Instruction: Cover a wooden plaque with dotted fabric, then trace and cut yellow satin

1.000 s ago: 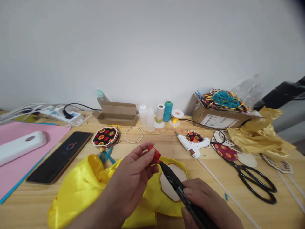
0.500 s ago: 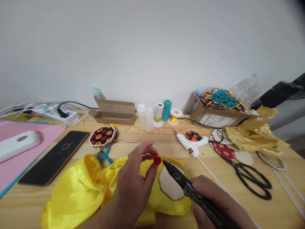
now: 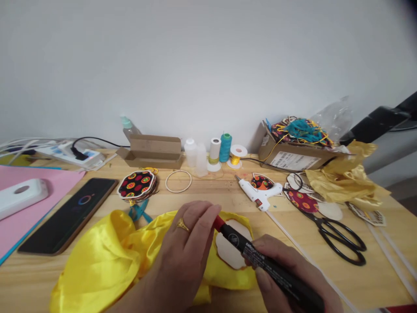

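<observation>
While the right hand point(image 3: 293, 274) grips a black marker point(image 3: 270, 271), the left hand's point(image 3: 185, 256) fingers point(image 3: 208, 217) pinch its red cap point(image 3: 219, 224) at the tip, above yellow cloth point(image 3: 107, 261) and a card disc point(image 3: 230, 256) on the surface point(image 3: 325, 278).

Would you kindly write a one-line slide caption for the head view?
Left hand pinches the red cap onto a black marker held by the right hand, above yellow fabric.
</observation>
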The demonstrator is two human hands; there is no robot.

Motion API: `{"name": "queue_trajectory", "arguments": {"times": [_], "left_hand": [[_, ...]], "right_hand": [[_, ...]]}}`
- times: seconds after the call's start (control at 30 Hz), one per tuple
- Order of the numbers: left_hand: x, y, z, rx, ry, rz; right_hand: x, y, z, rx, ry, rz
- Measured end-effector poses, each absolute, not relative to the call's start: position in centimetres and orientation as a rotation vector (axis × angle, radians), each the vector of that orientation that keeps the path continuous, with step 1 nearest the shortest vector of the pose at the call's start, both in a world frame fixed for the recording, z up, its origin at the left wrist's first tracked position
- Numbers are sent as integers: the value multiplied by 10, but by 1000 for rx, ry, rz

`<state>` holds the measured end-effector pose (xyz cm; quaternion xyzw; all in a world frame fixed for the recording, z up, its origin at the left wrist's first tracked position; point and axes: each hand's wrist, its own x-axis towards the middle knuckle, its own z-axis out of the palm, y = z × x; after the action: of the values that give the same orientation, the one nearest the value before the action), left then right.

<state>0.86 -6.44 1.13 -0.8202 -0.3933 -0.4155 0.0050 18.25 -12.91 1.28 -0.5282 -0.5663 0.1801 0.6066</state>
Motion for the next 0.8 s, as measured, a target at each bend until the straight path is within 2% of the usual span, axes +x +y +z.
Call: {"name": "queue_trajectory", "arguments": {"times": [0.13,0.4,0.63,0.7,0.8], "left_hand": [[6,-65,13,-2557,-1233,-1253],[-2,-61,7,-2601,-909,-1158],[-13,-57,12,-2648,-886,-1034],[-13,-57,14,-2666,-848,-1000],[-10,-59,16,-2679,-814,-983]], "right_hand": [[181,-125,15,-1274,-1221,534],[184,-119,19,-1231,-972,1017],[213,-123,13,-1053,-1193,1355],[220,-124,15,-1189,-1260,1294],[226,-120,23,-1418,-1565,919]]}}
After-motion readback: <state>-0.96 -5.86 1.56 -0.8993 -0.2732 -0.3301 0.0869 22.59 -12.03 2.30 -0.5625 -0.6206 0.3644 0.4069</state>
